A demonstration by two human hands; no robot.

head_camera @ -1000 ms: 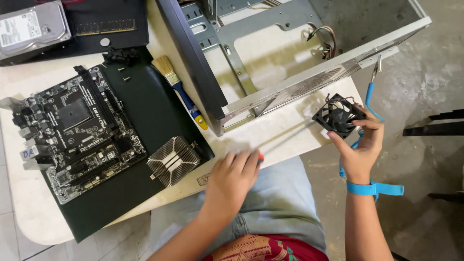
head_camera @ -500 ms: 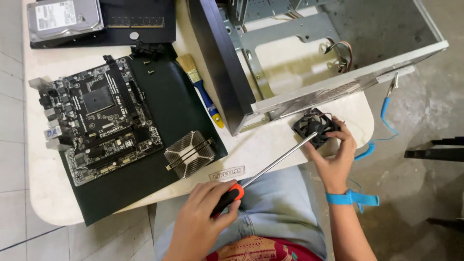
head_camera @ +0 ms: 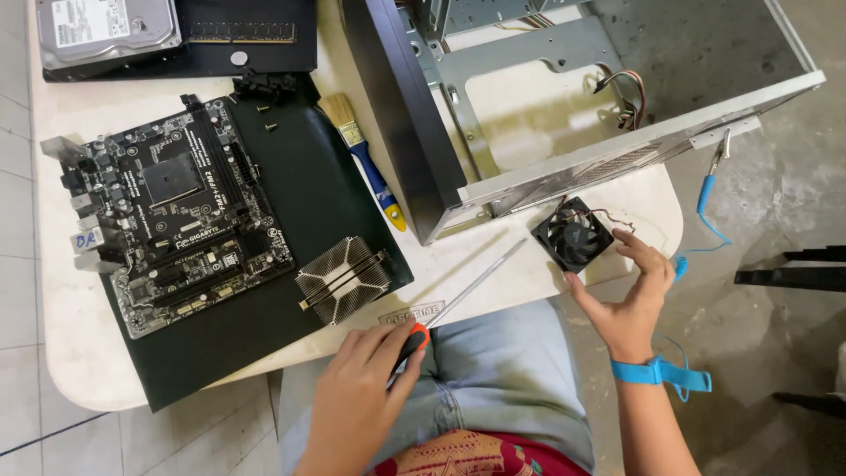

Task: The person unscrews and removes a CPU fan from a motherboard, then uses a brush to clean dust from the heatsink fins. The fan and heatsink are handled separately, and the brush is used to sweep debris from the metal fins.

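Bright even daylight, soft shadows, sharp

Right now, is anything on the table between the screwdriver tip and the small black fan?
Nothing visible. The screwdriver in the left hand points across bare table toward the fan, which the right hand touches.
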